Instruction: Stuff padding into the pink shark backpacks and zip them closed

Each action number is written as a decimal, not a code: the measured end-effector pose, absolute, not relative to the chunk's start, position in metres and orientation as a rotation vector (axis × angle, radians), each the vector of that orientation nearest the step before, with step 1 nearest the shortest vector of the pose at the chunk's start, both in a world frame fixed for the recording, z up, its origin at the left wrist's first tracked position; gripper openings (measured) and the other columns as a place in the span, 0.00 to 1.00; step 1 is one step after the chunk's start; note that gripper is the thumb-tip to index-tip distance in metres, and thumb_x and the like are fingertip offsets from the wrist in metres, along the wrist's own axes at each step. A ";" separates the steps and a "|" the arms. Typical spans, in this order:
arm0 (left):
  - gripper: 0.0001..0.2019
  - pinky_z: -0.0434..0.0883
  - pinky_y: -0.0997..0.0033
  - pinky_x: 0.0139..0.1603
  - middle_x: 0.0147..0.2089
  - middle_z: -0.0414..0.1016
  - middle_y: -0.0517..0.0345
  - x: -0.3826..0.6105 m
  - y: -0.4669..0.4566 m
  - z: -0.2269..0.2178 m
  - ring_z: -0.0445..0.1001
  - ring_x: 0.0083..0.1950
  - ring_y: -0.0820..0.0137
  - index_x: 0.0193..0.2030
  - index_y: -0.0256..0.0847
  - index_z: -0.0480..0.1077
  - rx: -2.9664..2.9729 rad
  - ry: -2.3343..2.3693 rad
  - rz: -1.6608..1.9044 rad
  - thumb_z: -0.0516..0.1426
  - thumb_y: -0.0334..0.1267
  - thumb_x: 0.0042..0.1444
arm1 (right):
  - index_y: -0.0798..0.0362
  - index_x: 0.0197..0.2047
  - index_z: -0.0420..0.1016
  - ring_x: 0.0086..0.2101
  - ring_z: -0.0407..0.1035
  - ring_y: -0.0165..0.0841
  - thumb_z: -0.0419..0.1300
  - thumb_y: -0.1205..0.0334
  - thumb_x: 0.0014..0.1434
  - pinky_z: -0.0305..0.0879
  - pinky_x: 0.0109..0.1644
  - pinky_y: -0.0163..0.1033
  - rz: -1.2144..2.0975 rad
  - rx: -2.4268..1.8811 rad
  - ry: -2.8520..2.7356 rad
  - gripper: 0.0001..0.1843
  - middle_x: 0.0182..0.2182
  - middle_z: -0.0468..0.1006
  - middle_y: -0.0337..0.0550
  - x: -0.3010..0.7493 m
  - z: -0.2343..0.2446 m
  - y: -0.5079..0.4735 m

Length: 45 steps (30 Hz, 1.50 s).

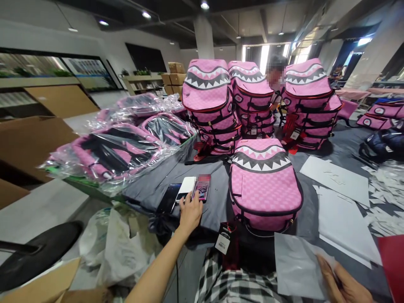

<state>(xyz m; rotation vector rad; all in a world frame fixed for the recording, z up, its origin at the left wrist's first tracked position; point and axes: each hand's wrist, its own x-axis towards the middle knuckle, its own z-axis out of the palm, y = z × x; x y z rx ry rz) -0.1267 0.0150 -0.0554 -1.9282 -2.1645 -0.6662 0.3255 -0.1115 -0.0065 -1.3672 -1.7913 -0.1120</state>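
Note:
My left hand point(190, 213) reaches out to a phone point(202, 187) with a lit screen lying on the dark table cover point(164, 185); its fingertips touch the phone's near edge, fingers slightly curled. Beside the phone lie a white device point(186, 187) and a black phone point(169, 198). My right hand point(342, 284) at the bottom right grips a translucent plastic sheet point(296, 265). A pink backpack point(263, 189) with a shark-mouth print lies flat in front of me, a hang tag point(224, 240) at its near end.
Stacks of pink shark backpacks point(208, 105) stand at the back; a person stands behind them. Bagged backpacks point(116, 147) pile up at the left. White paper sheets point(341, 210) lie at the right. Plastic bags point(120, 248), cardboard and a chair are on the floor at left.

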 end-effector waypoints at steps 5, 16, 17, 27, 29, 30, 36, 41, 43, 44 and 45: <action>0.20 0.58 0.32 0.62 0.58 0.74 0.30 -0.136 0.070 -0.044 0.67 0.63 0.44 0.57 0.28 0.70 -2.009 -2.143 -0.719 0.48 0.35 0.63 | 0.53 0.33 0.85 0.15 0.66 0.26 0.57 0.47 0.66 0.69 0.26 0.27 -0.107 -1.422 -1.697 0.22 0.20 0.78 0.41 0.320 0.016 -0.111; 0.20 0.71 0.60 0.59 0.52 0.78 0.49 0.015 -0.041 0.031 0.73 0.58 0.63 0.62 0.39 0.63 -2.621 -0.951 -1.423 0.55 0.42 0.67 | 0.50 0.55 0.76 0.31 0.80 0.34 0.51 0.63 0.70 0.74 0.34 0.33 0.067 -0.977 -2.142 0.16 0.36 0.85 0.46 0.327 0.011 -0.094; 0.32 0.71 0.57 0.59 0.56 0.76 0.41 0.035 -0.054 0.034 0.72 0.60 0.60 0.67 0.33 0.57 -2.812 -0.890 -1.339 0.55 0.53 0.65 | 0.50 0.58 0.74 0.28 0.79 0.33 0.50 0.64 0.71 0.72 0.32 0.34 0.091 -0.882 -2.197 0.17 0.33 0.84 0.46 0.318 0.012 -0.088; 0.20 0.69 0.66 0.37 0.28 0.76 0.57 0.037 -0.066 0.027 0.73 0.31 0.70 0.49 0.39 0.72 -2.796 -0.934 -1.652 0.42 0.43 0.73 | 0.50 0.33 0.75 0.21 0.68 0.28 0.61 0.45 0.64 0.60 0.26 0.34 0.448 -0.919 -2.294 0.17 0.21 0.75 0.37 0.304 0.042 -0.055; 0.17 0.70 0.65 0.40 0.29 0.77 0.56 0.023 -0.071 0.011 0.74 0.31 0.70 0.55 0.37 0.71 -2.715 -0.857 -1.622 0.44 0.38 0.73 | 0.50 0.31 0.75 0.24 0.70 0.29 0.56 0.52 0.69 0.64 0.32 0.36 0.457 -0.895 -2.284 0.17 0.22 0.75 0.38 0.314 0.034 -0.055; 0.16 0.70 0.65 0.40 0.30 0.78 0.56 0.017 -0.073 0.002 0.75 0.32 0.70 0.57 0.37 0.70 -2.704 -0.836 -1.619 0.46 0.37 0.72 | 0.50 0.32 0.75 0.25 0.70 0.30 0.55 0.53 0.70 0.65 0.35 0.37 0.453 -0.895 -2.269 0.17 0.23 0.76 0.38 0.318 0.028 -0.056; 0.12 0.72 0.73 0.41 0.40 0.78 0.54 0.016 -0.089 -0.036 0.77 0.40 0.69 0.49 0.44 0.79 -2.693 -1.833 -1.958 0.57 0.42 0.66 | 0.52 0.34 0.74 0.21 0.67 0.28 0.57 0.51 0.69 0.60 0.27 0.33 0.246 -1.036 -2.205 0.16 0.21 0.74 0.37 0.317 0.003 -0.058; 0.20 0.72 0.74 0.37 0.34 0.77 0.56 0.024 -0.074 -0.034 0.75 0.36 0.68 0.38 0.39 0.80 -2.244 -2.534 -2.478 0.63 0.56 0.56 | 0.53 0.36 0.76 0.19 0.67 0.27 0.56 0.47 0.69 0.58 0.26 0.32 0.102 -1.037 -2.274 0.19 0.20 0.76 0.38 0.305 0.007 -0.048; 0.20 0.72 0.73 0.37 0.34 0.77 0.56 0.023 -0.061 -0.036 0.75 0.36 0.68 0.37 0.38 0.79 -2.162 -2.566 -2.521 0.64 0.56 0.54 | 0.52 0.37 0.77 0.19 0.67 0.27 0.55 0.45 0.69 0.58 0.25 0.32 0.095 -1.091 -2.319 0.21 0.18 0.74 0.36 0.302 0.008 -0.043; 0.20 0.73 0.72 0.39 0.36 0.79 0.55 0.022 -0.054 -0.039 0.76 0.37 0.67 0.39 0.38 0.78 -2.142 -2.539 -2.518 0.64 0.55 0.53 | 0.52 0.39 0.78 0.18 0.67 0.27 0.54 0.44 0.69 0.58 0.24 0.32 0.094 -1.119 -2.336 0.21 0.18 0.73 0.36 0.300 0.007 -0.041; 0.21 0.74 0.70 0.42 0.39 0.80 0.54 0.020 -0.048 -0.041 0.77 0.39 0.66 0.42 0.38 0.77 -2.132 -2.502 -2.498 0.65 0.55 0.52 | 0.52 0.43 0.78 0.18 0.67 0.28 0.54 0.44 0.69 0.58 0.24 0.32 0.091 -1.134 -2.348 0.21 0.17 0.72 0.35 0.300 0.005 -0.040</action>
